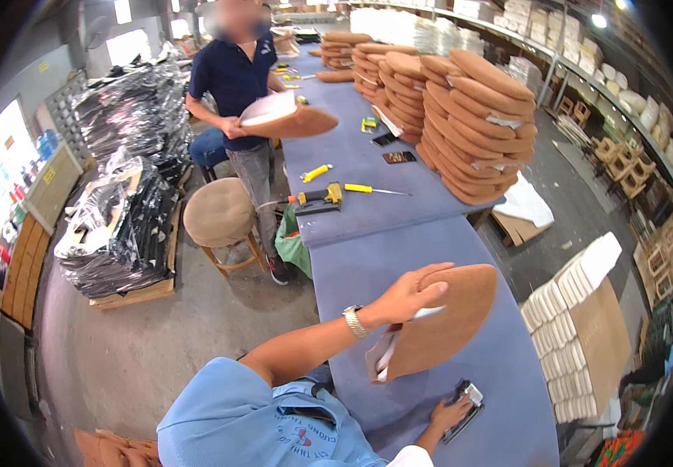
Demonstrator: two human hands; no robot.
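Note:
A brown fabric seat cushion (453, 323) with white material at its turned edge stands tilted over the blue table. My left hand (414, 296), a metal watch on its wrist, grips the cushion at its upper left edge, thumb toward me. Lower down, my right hand (447, 416) is closed around a silver and black staple gun (470, 395) at the table surface. The fingers under the tool are partly hidden.
Across the blue table (368, 265) tall stacks of brown cushions (476, 124) rise at the far right. A yellow air stapler (321, 198), a yellow-handled screwdriver (360, 188) and phones (399, 157) lie nearer. A co-worker (235, 86) holds another cushion (297, 123) by a round stool (220, 210).

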